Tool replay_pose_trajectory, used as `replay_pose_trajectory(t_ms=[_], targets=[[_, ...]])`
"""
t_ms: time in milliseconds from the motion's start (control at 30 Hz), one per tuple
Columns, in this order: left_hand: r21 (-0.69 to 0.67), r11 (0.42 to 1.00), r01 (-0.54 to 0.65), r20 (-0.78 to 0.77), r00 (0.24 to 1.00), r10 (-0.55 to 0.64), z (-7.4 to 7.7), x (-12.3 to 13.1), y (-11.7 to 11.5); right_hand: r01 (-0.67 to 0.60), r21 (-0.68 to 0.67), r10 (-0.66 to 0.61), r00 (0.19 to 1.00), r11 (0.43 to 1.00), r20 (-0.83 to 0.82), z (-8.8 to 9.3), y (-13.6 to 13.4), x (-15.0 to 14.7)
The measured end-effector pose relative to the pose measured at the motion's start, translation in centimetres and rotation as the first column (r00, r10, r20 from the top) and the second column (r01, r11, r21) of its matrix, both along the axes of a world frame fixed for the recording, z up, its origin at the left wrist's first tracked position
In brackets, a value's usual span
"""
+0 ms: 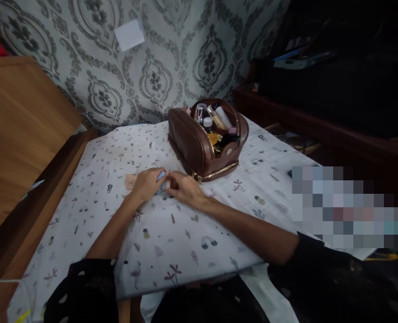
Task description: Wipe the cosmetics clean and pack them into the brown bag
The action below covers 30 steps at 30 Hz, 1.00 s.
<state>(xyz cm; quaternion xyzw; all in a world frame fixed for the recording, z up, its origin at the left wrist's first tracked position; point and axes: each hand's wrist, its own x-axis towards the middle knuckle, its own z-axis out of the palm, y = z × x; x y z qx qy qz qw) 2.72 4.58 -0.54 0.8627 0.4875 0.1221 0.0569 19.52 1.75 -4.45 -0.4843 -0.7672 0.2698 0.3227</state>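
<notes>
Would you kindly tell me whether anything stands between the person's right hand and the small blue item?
Nothing visible does. The right hand has its fingertips right at the small blue item, which the left hand holds from the other side. The brown bag stands beyond the hands, outside that path.

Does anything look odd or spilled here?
One oddity: a blocky, pixelated patch at the lower right hides whatever is behind it. Otherwise nothing looks spilled or damaged; the open bag stands upright on the cloth. The blue thing between the left hand and right hand is too covered to judge.
</notes>
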Motion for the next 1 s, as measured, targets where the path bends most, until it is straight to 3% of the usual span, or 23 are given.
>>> replay_pose_trajectory(t_ms=[133,233,333,467,633,733,867,1000], targets=[[-0.195,0.966,0.172,0.144,0.979,-0.145,1.2,-1.2,0.6,0.034,-0.129,-0.076,0.938,0.991,-0.338,-0.7,0.7,0.2],[-0.279,0.937,0.212,0.263,0.955,-0.138,2.0,-1.6,0.7,0.001,-0.158,-0.09,0.827,0.987,-0.556,-0.9,1.1,0.0],[-0.31,0.921,0.235,0.341,0.932,-0.123,3.2,-1.7,0.5,-0.12,-0.172,-0.042,0.691,0.978,-0.722,-0.7,0.9,-0.4],[-0.292,0.913,0.286,0.352,0.919,-0.175,5.0,-1.7,-0.2,-0.274,-0.248,-0.073,0.522,0.929,-0.85,0.1,-0.1,-1.1],[-0.261,0.913,0.313,0.421,0.888,-0.184,6.6,-1.7,-1.1,-0.465,-0.324,-0.154,0.368,0.824,-0.917,0.8,-1.0,-1.2],[-0.149,0.967,0.209,0.535,0.839,-0.099,6.9,-1.4,-1.6,-0.539,-0.303,-0.109,0.363,0.786,-0.926,0.9,-1.2,-1.1],[-0.011,1.0,-0.001,0.747,0.664,0.009,6.3,-0.4,-2.0,-0.595,-0.345,-0.037,0.467,0.726,-0.883,0.8,-1.7,-1.3],[-0.044,0.999,0.006,0.794,0.608,0.031,5.1,0.0,-1.6,-0.683,-0.395,-0.03,0.481,0.614,-0.876,1.0,-1.9,-0.8]])
